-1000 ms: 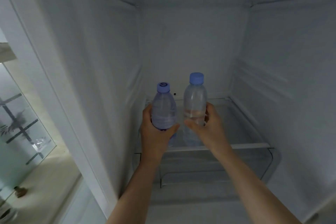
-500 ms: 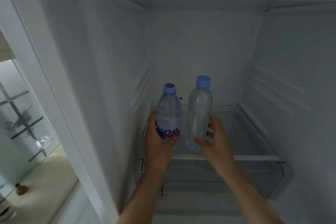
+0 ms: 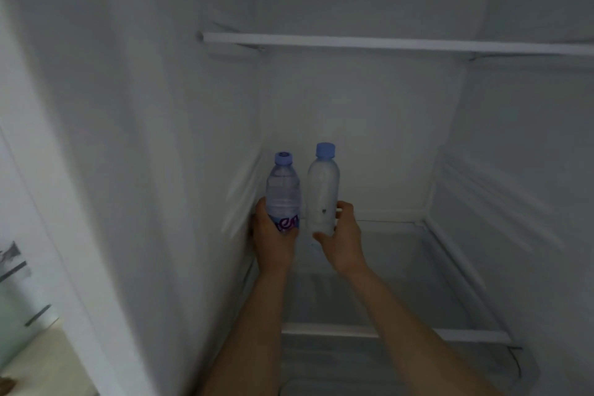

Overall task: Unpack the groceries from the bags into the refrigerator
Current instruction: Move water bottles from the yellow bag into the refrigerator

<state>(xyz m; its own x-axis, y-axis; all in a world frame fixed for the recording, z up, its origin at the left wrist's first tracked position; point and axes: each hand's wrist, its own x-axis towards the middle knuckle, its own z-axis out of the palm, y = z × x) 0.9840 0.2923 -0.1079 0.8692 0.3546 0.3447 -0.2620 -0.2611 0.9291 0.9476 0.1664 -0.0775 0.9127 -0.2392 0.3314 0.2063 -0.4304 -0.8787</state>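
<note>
1. Clear plastic water bottle with blue cap and purple-lettered label point(image 3: 283, 193) stands upright in the left hand point(image 3: 272, 239), fingers wrapped round its base, close against the refrigerator's white left wall point(image 3: 160, 170).
2. Just beside it, the right hand point(image 3: 342, 235) grips a label-less clear blue-capped bottle point(image 3: 323, 193) above the glass shelf point(image 3: 401, 283).
3. White upper shelf point(image 3: 385, 43) spans overhead.

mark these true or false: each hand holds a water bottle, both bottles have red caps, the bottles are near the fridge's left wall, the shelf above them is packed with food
1. Each hand holds a water bottle: true. The left hand grips the labelled bottle, the right hand the plain bottle.
2. Both bottles have red caps: false, both caps are blue.
3. The bottles are near the fridge's left wall: true.
4. The upper shelf is packed with food: false, nothing shows on it.
</note>
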